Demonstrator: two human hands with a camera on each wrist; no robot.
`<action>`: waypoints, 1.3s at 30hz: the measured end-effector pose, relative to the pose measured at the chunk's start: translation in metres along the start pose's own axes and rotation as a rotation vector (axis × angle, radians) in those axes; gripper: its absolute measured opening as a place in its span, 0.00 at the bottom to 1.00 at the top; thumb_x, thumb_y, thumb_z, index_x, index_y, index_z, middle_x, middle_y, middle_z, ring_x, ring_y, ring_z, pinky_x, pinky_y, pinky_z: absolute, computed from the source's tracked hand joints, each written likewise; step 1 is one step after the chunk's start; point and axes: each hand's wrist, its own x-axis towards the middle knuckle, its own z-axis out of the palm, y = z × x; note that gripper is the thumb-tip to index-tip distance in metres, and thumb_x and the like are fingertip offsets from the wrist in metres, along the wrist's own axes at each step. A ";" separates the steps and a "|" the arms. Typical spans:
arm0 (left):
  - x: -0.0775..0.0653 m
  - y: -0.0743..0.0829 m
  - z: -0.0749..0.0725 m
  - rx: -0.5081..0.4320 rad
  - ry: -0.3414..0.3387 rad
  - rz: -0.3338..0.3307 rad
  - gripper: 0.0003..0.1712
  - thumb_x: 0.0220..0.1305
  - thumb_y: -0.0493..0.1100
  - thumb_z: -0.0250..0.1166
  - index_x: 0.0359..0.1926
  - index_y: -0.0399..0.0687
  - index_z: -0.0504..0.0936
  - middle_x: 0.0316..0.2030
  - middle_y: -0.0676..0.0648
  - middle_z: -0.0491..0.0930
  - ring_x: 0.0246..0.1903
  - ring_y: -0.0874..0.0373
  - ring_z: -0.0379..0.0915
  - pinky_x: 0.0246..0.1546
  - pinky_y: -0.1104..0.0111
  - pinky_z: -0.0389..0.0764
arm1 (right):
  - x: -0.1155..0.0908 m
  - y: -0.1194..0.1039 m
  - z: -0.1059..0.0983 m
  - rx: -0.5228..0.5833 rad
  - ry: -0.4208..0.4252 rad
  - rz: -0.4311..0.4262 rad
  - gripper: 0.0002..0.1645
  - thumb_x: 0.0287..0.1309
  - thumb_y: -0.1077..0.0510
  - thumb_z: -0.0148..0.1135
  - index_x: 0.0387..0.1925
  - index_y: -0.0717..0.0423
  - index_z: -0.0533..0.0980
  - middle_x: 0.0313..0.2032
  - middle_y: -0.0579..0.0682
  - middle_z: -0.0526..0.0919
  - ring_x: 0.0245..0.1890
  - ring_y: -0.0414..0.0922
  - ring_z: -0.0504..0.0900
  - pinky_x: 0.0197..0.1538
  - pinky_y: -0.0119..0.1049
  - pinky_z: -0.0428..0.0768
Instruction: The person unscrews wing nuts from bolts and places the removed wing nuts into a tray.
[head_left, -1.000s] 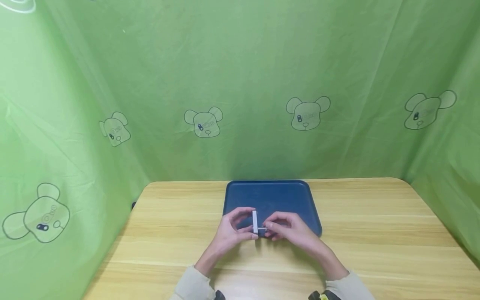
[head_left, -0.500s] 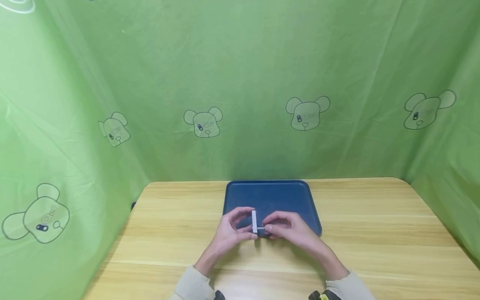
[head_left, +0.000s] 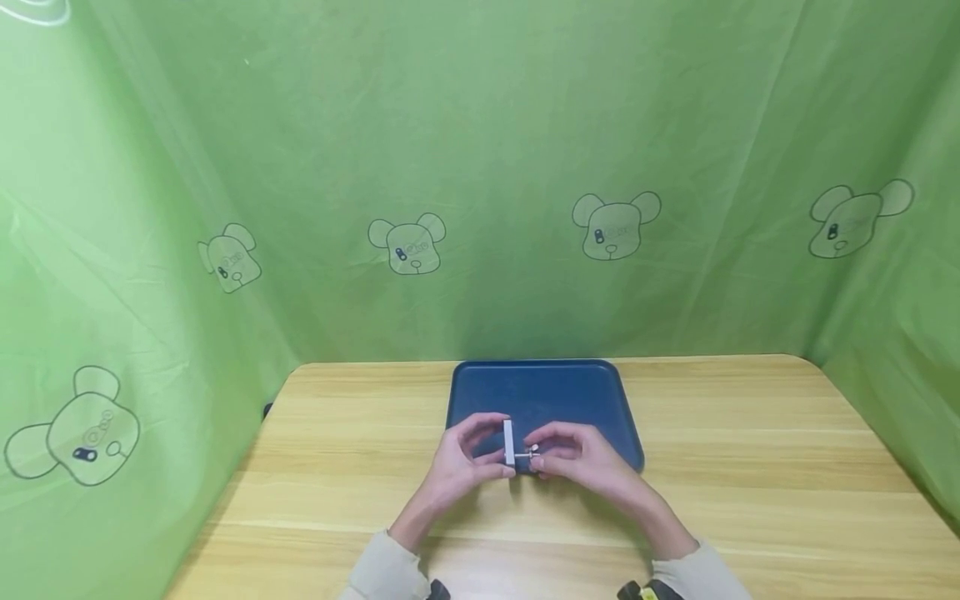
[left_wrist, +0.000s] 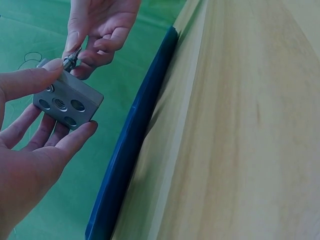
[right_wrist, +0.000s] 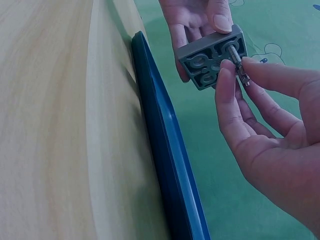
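Observation:
A flat grey block (left_wrist: 67, 90) with several round holes stands on edge between the hands. My left hand (head_left: 461, 458) holds it by opposite edges, thumb on one side and fingertips on the other. From the block's recessed face a threaded metal bolt (right_wrist: 234, 53) sticks out towards my right hand (head_left: 588, 458). Thumb and forefinger of that hand pinch the bolt near its outer end, where small metal parts show. In the right wrist view these fingertips cover part of the shank.
Beneath and behind the hands, a blue tray (head_left: 540, 387) lies at the back of the wooden table (head_left: 750, 467). A green curtain (head_left: 495, 150) with printed bear heads surrounds the table at the back and sides.
My right fingers have shifted slightly on the bolt, and its outer end shows more now than half a second ago. My left hand and the block have stayed in place.

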 end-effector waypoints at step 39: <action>0.000 0.001 0.000 0.049 0.012 0.013 0.41 0.46 0.18 0.72 0.65 0.31 0.73 0.65 0.29 0.70 0.67 0.35 0.66 0.63 0.54 0.81 | 0.001 0.001 0.001 0.000 0.039 -0.003 0.17 0.71 0.57 0.63 0.48 0.70 0.78 0.42 0.69 0.84 0.43 0.59 0.87 0.50 0.47 0.90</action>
